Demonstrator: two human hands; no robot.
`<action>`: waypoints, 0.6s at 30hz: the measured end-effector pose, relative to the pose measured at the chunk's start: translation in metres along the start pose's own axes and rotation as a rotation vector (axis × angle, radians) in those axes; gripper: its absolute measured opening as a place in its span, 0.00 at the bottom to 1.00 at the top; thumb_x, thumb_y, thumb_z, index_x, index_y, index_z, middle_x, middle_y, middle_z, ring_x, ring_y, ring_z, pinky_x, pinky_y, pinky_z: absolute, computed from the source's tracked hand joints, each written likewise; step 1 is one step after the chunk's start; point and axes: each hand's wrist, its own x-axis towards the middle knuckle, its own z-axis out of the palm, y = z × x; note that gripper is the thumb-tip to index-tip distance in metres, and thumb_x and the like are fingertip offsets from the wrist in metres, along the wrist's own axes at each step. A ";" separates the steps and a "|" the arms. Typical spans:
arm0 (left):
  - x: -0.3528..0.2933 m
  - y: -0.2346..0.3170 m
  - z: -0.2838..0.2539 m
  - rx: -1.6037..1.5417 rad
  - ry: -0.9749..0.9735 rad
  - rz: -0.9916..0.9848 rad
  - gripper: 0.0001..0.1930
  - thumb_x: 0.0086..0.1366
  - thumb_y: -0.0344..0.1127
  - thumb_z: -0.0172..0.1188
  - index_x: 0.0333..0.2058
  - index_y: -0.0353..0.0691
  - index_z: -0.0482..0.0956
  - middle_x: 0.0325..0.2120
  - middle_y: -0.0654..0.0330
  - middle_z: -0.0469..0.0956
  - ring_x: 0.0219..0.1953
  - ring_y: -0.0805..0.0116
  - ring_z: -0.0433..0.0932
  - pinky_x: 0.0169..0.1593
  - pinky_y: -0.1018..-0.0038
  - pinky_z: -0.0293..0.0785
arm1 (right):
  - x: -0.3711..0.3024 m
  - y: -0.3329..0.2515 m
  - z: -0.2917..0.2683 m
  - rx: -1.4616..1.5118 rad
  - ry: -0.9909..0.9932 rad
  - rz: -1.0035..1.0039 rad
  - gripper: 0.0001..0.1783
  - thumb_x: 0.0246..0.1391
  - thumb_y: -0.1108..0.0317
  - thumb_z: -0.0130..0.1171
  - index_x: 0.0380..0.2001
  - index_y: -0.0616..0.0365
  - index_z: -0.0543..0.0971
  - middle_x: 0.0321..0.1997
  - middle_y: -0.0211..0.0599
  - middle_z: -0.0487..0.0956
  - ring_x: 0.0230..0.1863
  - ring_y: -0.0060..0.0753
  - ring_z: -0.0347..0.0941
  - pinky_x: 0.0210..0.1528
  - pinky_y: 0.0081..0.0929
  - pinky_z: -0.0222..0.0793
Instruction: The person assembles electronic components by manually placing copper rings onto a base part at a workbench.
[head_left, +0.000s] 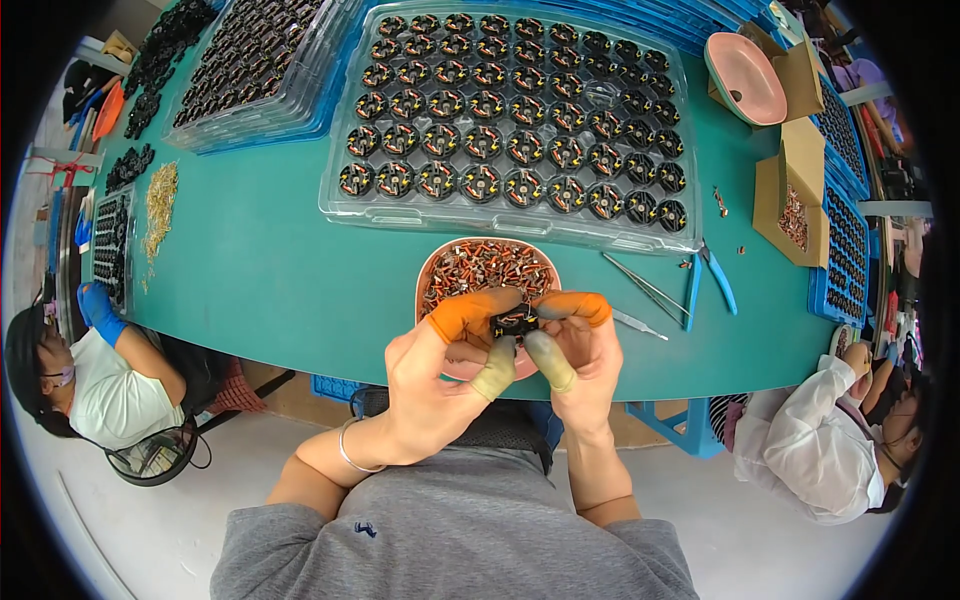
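Note:
My left hand (425, 370) and my right hand (585, 360) meet over the near edge of the table, with orange and pale yellow covers on thumbs and index fingers. Pinched between them is a small round black component (514, 321); my fingers hide its sides. Right behind and below it sits a pink bowl (553, 262) heaped with tiny orange-and-silver parts (488, 270). Beyond the bowl, a clear plastic tray (400, 215) holds rows of round black components (482, 183) with red and yellow bits.
Tweezers (648, 290), a slim silver tool (640, 325) and blue-handled pliers (716, 280) lie to the right. Farther right are a cardboard box (768, 215) and a pink basin (735, 60). Stacked trays (235, 115) and golden pins (160, 210) are at left. People sit on both sides.

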 end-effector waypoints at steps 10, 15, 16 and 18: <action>0.000 0.000 0.004 -0.006 0.039 0.035 0.18 0.59 0.21 0.59 0.48 0.27 0.69 0.35 0.55 0.80 0.32 0.70 0.82 0.33 0.80 0.78 | 0.001 0.003 -0.001 0.022 -0.053 -0.030 0.18 0.49 0.82 0.59 0.44 0.62 0.68 0.45 0.36 0.71 0.43 0.22 0.66 0.47 0.21 0.64; 0.002 -0.001 0.003 0.005 0.015 0.082 0.18 0.59 0.21 0.59 0.49 0.27 0.68 0.37 0.52 0.79 0.34 0.69 0.81 0.34 0.80 0.78 | 0.000 0.009 0.006 -0.025 0.013 -0.083 0.19 0.50 0.82 0.57 0.45 0.62 0.66 0.46 0.39 0.69 0.42 0.23 0.65 0.48 0.23 0.62; 0.002 -0.002 0.002 0.006 0.016 0.082 0.18 0.59 0.21 0.59 0.49 0.27 0.68 0.37 0.52 0.79 0.34 0.69 0.81 0.34 0.80 0.78 | 0.001 0.008 0.004 -0.025 0.012 -0.083 0.19 0.50 0.82 0.57 0.45 0.62 0.66 0.46 0.39 0.69 0.42 0.23 0.65 0.48 0.23 0.62; 0.001 -0.003 0.002 -0.053 0.019 0.045 0.18 0.59 0.20 0.59 0.48 0.27 0.68 0.38 0.52 0.78 0.34 0.69 0.81 0.34 0.79 0.79 | 0.003 0.004 -0.003 0.019 -0.085 -0.041 0.19 0.50 0.83 0.56 0.46 0.62 0.66 0.47 0.40 0.69 0.45 0.26 0.66 0.51 0.26 0.63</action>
